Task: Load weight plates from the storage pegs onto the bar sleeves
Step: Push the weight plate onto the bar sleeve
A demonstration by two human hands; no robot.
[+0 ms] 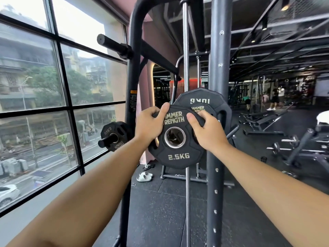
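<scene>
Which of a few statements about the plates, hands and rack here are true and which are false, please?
1. Both the left hand and the right hand grip the 2.5KG plate. True.
2. The 2.5KG plate is already on the bar sleeve. False: the plate is held in the air with nothing through its centre hole, and the sleeve at upper left is bare.
3. A 10KG plate sits just behind the held plate. True.
4. The storage peg by the window carries nothing. False: a small plate hangs on it.
</scene>
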